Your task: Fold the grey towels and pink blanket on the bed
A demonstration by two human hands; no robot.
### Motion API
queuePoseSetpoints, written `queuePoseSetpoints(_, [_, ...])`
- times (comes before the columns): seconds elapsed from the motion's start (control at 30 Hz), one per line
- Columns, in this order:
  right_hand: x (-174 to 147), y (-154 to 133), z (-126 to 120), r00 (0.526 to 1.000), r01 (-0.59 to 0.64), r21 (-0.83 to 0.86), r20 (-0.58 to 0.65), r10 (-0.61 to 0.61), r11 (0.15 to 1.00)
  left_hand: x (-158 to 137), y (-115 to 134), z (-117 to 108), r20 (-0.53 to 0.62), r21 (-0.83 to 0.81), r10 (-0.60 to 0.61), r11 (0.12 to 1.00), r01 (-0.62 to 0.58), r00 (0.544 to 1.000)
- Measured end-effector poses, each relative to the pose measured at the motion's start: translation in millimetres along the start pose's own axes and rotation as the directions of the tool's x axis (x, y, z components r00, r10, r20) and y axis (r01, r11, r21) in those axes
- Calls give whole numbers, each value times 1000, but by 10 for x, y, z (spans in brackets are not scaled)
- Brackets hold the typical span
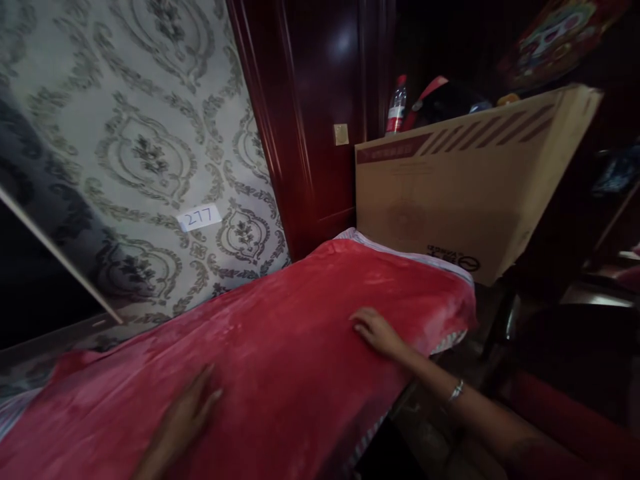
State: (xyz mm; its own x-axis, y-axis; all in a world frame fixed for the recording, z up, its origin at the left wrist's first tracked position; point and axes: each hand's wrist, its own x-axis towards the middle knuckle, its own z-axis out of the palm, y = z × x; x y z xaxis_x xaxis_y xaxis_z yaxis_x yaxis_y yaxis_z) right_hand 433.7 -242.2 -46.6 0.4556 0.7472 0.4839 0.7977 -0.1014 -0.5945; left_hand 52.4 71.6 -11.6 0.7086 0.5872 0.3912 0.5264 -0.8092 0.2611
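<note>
A red plush blanket [280, 333] lies spread over a long raised surface, with a few soft creases. Near its lower middle, my left hand [187, 413] rests on or just above the cloth, fingers stretched out and thumb apart. Farther right, my right hand [377, 331] touches the blanket with loosely bent, parted fingers; a silver bracelet [456, 391] circles that wrist. Neither hand holds anything. Pale striped fabric [453, 341] shows beneath the blanket's right edge.
A large cardboard box [440, 193] stands beyond the blanket's far end, with a red-capped bottle [397, 107] behind its top edge. Patterned wallpaper [150, 153] bears a paper label [199, 217] reading 277. A dark red wooden panel [320, 100] adjoins it. A dark chair [565, 347] stands at right.
</note>
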Motion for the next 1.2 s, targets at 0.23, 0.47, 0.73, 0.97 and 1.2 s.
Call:
queuePoseSetpoints(0.23, [311,936,-726,929,-366,-283,-165,331,886,1224,1233,702,330,7,143,988,-154,933])
queuePoseSetpoints(0.47, [959,1547,-1042,862,-489,-315,-321,393,814,1651,2160,1209,357,117,117,979,-169,927])
queuePoseSetpoints(0.73, [2040,1985,-963,868,-485,-345,-306,392,804,1585,2185,1410,422,163,102,969,-186,901])
queuePoseSetpoints(0.97, [2761,1990,-564,872,-489,-397,-196,448,777,1592,2193,1378,470,120,82,981,-155,879])
queuePoseSetpoints(1.2, [2217,1396,-439,982,-84,-370,128,140,925,1584,2172,1408,472,97,75,986,-136,878])
